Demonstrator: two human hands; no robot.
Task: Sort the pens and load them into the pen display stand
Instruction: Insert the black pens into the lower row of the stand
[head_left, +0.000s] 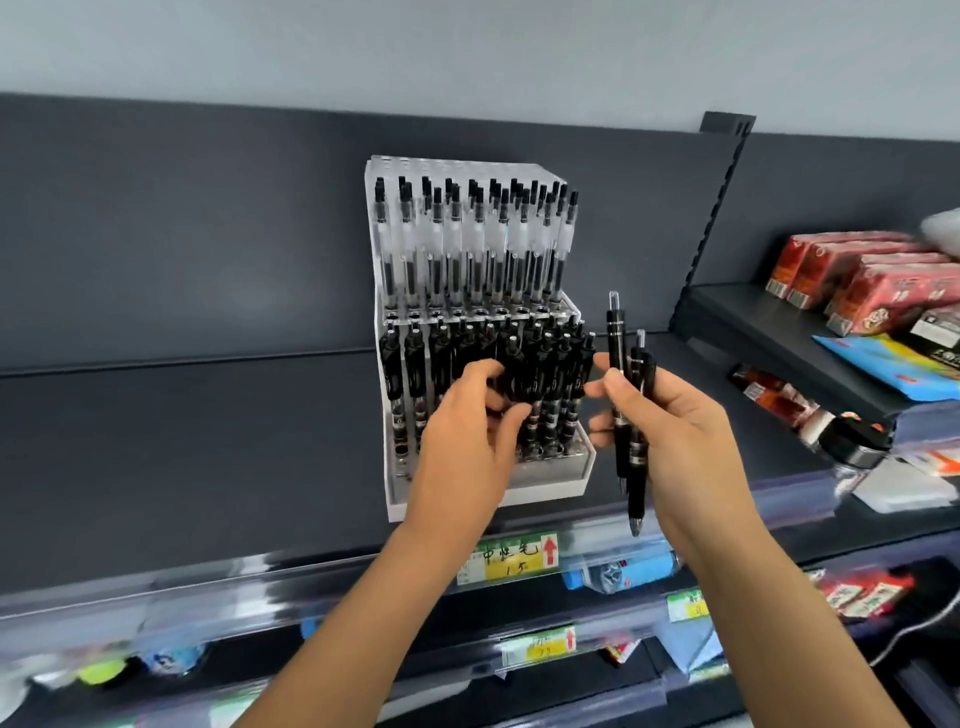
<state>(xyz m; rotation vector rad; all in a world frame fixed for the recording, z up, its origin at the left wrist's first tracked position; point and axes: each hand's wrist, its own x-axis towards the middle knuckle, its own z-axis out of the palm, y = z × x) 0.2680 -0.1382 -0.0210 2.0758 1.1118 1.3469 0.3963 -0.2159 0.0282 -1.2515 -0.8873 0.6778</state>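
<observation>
On a shelf (208, 441), the pen display stand (566, 478) holds clear pens (457, 249) above and black ones below. The left hand (467, 426) pinches one lower-tier pen (511, 361). The right hand (691, 431), grip clamped, holds several black pens (636, 467). A handwritten price tag (511, 558) reads "中性笔 1.5".

Left hand (462, 436) covers lower front of pen display stand (550, 488) & several black pens (550, 364) there; can't tell if its fingers grip one. Held pens (638, 467) in right hand (696, 436) overlap, count unclear. Red boxes (878, 286) cut off at rt edge. Lower-shelf goods (166, 662) blurred; price tag (511, 561) writing too small to read.
</observation>
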